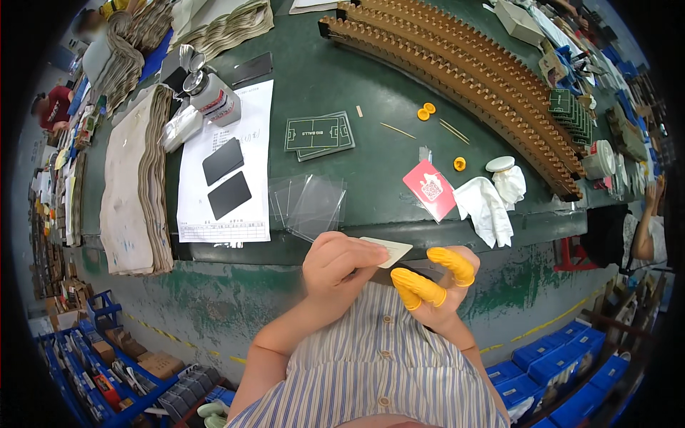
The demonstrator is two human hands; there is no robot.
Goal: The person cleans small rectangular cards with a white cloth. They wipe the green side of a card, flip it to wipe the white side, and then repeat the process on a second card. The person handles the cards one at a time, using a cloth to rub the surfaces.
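My left hand is closed on a small cream card, pinched between thumb and fingers just off the near table edge. Beside it, my right hand has yellow finger cots on several fingers, and they are spread apart with nothing seen between them. A dark patch under the card is too hidden to make out. Ahead of the left hand lie clear plastic sleeves, fanned out. Beyond them are stacked green cards with white field lines. A pink card with a square code lies farther right.
White crumpled cloths lie near the right edge. Rolled orange finger cots and thin wooden sticks lie farther back. A long slotted wooden rack crosses the far right. Left are a metal-topped bottle, black cards and a printed sheet.
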